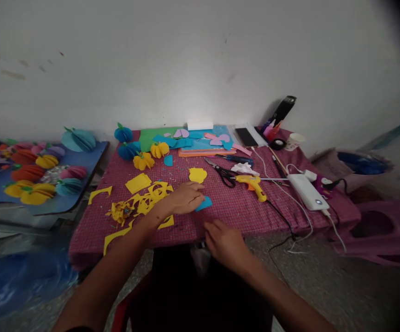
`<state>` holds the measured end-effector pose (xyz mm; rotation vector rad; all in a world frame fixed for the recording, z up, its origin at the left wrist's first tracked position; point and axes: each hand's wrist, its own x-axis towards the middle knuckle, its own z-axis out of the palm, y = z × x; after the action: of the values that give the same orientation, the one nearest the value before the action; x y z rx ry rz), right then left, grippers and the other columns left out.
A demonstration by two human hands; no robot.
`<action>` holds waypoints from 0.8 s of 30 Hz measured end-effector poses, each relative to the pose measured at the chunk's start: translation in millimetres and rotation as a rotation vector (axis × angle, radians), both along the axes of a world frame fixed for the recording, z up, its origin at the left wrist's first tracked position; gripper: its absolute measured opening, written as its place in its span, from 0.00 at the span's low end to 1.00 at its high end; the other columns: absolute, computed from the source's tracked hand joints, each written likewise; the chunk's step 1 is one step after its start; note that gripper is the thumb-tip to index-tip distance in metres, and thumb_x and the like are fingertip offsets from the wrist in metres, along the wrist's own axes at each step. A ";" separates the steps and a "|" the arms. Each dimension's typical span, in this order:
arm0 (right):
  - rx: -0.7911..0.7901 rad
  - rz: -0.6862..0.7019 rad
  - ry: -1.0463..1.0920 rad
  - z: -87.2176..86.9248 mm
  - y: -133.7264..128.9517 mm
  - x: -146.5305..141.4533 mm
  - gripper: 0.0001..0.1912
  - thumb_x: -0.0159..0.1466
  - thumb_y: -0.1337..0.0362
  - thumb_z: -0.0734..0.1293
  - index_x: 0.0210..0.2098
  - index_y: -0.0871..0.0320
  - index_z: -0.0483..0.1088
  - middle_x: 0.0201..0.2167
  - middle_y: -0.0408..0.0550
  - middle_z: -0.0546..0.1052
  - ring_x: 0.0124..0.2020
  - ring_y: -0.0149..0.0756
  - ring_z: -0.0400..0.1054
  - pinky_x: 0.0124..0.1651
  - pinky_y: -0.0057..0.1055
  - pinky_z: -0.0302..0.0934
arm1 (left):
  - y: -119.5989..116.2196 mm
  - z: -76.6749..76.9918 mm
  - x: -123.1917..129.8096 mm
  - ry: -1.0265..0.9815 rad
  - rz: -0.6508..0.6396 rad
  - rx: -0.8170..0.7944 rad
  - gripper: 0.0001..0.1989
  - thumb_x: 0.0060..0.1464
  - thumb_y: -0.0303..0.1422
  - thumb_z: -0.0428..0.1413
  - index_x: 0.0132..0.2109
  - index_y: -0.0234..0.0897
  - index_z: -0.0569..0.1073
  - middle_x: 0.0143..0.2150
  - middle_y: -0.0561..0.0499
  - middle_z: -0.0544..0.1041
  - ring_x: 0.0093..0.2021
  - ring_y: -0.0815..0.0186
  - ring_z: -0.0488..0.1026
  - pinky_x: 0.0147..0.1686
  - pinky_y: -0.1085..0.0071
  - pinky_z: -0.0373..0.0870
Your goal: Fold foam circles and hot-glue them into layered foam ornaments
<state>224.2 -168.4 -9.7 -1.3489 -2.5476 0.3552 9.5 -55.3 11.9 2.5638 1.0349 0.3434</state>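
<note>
My left hand (185, 198) reaches over the cloth with its fingers bent and closed at the edge of a blue half-round paper piece (204, 203). My right hand (226, 243) is at the table's front edge, its fingers loosely curved and apart from the thumb, with nothing visible in them. Just beyond the left hand lie yellow round paper cutouts (197, 174). Left of that hand are yellow paper scraps with holes (148, 199) and a stack of yellow paper squares (138, 183). Another blue half-round (168, 160) lies farther back.
Scissors (225, 175), a yellow glue gun (253, 183) and a white power bank (308, 192) with trailing cables are on the right. Coloured paper sheets (161, 133), a phone (246, 137) and a paper cup (294, 141) stand behind. Finished paper pumpkins (144, 161) sit at left.
</note>
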 end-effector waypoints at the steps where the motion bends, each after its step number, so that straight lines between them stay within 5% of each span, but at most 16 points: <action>1: 0.014 -0.054 0.012 -1.0 0.6 14.1 0.15 0.68 0.67 0.60 0.51 0.58 0.74 0.40 0.51 0.79 0.36 0.39 0.74 0.39 0.32 0.66 | -0.6 -1.7 -2.3 -0.052 0.012 0.020 0.20 0.67 0.35 0.44 0.47 0.38 0.81 0.58 0.44 0.75 0.61 0.57 0.68 0.62 0.59 0.61; 6: 0.076 -0.310 -0.009 -6.9 32.6 74.8 0.15 0.68 0.64 0.61 0.50 0.59 0.75 0.43 0.53 0.80 0.42 0.42 0.74 0.45 0.34 0.67 | -9.0 -12.9 -4.2 -0.175 0.165 0.063 0.14 0.61 0.30 0.51 0.49 0.38 0.78 0.49 0.45 0.78 0.52 0.59 0.72 0.54 0.62 0.67; 11: 0.138 -0.461 -0.085 -5.0 50.7 88.5 0.15 0.69 0.61 0.62 0.49 0.58 0.76 0.45 0.57 0.78 0.43 0.45 0.74 0.43 0.37 0.67 | -25.0 -17.8 11.9 -0.069 0.363 0.113 0.13 0.59 0.38 0.57 0.47 0.38 0.77 0.50 0.42 0.75 0.53 0.52 0.70 0.55 0.56 0.65; 18: 0.151 -0.315 0.209 -12.4 25.4 74.9 0.13 0.70 0.61 0.61 0.46 0.58 0.75 0.43 0.54 0.78 0.44 0.42 0.73 0.49 0.37 0.67 | -30.9 -20.4 26.1 -0.062 0.430 0.105 0.12 0.53 0.38 0.61 0.42 0.36 0.77 0.51 0.40 0.73 0.53 0.49 0.69 0.56 0.54 0.62; 24: 0.040 -0.265 0.358 -14.5 37.9 53.5 0.13 0.69 0.63 0.62 0.49 0.58 0.74 0.45 0.55 0.77 0.46 0.43 0.72 0.51 0.41 0.66 | -28.0 -16.5 33.4 -0.160 0.434 0.030 0.06 0.51 0.31 0.60 0.38 0.39 0.71 0.41 0.48 0.74 0.44 0.58 0.70 0.46 0.62 0.65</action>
<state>277.8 -130.5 -24.2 -1.4376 -2.0491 0.4458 42.9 -83.3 -4.6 2.2715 1.5264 0.6660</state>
